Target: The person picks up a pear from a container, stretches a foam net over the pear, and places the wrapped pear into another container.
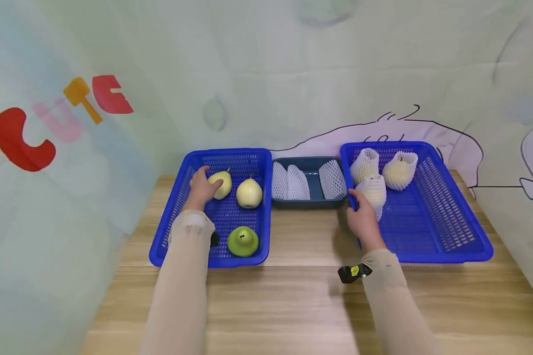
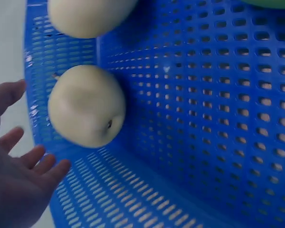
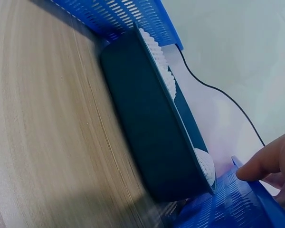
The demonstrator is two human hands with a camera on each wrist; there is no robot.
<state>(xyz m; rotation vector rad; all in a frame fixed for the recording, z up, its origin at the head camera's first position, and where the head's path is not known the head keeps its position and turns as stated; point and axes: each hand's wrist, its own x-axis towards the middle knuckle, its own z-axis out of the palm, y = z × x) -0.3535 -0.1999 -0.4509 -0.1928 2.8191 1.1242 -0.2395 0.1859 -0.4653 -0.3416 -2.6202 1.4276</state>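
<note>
In the head view, my left hand reaches into the left blue basket, beside a pale yellow pear. In the left wrist view its fingers are spread, with a gap between them and the pear. A second yellow pear and a green pear lie in the same basket. My right hand is at the left rim of the right blue basket, touching it in the right wrist view. Near that hand stands a pear in a white foam net; some fingers are hidden.
Between the baskets sits a dark teal tray holding foam nets and, at its right end, another foam net. Two more netted pears lie at the right basket's back. A printed cloth hangs behind the wooden table.
</note>
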